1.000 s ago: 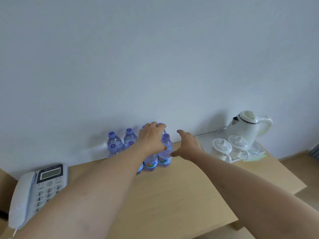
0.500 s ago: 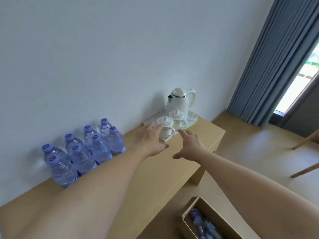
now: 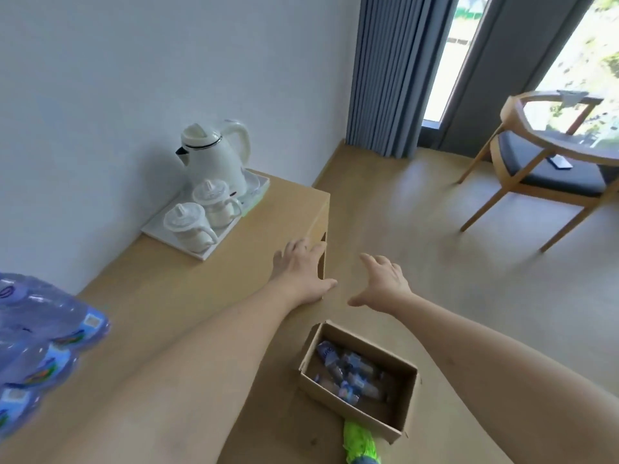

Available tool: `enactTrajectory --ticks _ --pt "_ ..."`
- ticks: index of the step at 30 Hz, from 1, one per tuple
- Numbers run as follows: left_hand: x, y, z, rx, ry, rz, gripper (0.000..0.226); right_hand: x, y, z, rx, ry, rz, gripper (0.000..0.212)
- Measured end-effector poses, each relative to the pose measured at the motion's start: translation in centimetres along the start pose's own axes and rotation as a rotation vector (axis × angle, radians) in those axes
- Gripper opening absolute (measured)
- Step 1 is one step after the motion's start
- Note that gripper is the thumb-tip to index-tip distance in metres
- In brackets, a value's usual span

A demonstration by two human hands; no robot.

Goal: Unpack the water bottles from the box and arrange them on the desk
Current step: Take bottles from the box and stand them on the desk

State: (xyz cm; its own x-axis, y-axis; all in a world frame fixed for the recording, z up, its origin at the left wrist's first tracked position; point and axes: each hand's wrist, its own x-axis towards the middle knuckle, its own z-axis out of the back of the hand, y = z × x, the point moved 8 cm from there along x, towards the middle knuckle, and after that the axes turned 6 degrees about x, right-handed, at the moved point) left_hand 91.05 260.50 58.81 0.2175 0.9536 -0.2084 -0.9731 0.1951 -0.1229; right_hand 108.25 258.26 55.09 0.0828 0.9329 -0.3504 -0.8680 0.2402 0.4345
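Wooden desk (image 3: 187, 296) at frame left, bottles (image 3: 43, 349) grouped at its left edge. Swung away from those since a second ago: left hand (image 3: 301, 272) and right hand (image 3: 382, 283) empty, fingers spread, centre frame. Cardboard box (image 3: 358, 380) lower centre, more bottles inside; another fetch likely.

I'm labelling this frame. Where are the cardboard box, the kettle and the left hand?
cardboard box (image 3: 407, 401): head view, right inner wall.
kettle (image 3: 219, 159): head view, white body.
left hand (image 3: 299, 267): head view, back of hand.

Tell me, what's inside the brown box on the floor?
Inside the box lie several water bottles, tipped on their sides in a jumble. The near wall hides part of the bottom, so the exact count is unclear.
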Motion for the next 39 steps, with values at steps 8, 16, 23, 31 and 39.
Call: enactTrajectory --ticks 8,16,23,31,39 --pt "6.1 -7.0 -13.1 -0.068 0.266 -0.048 0.084 4.0 -14.8 -7.1 0.081 0.201 -0.250 0.105" --pt "9.9 -10.3 -29.9 -0.074 0.488 -0.040 0.076 6.4 -26.3 -19.9 0.136 0.417 -0.406 0.092" --pt "12.5 -9.0 -45.5 -0.065 0.613 -0.033 0.073 9.8 -33.1 -33.3 0.173 0.505 -0.492 0.081" --pt "15.2 -6.0 -61.4 0.030 0.669 -0.080 0.072 13.8 -39.7 -47.8 0.098 0.592 -0.526 0.080" --pt "17.6 -5.3 -73.1 0.186 0.694 -0.317 0.063 19.3 -45.1 -58.1 -0.022 0.528 -0.424 0.077"
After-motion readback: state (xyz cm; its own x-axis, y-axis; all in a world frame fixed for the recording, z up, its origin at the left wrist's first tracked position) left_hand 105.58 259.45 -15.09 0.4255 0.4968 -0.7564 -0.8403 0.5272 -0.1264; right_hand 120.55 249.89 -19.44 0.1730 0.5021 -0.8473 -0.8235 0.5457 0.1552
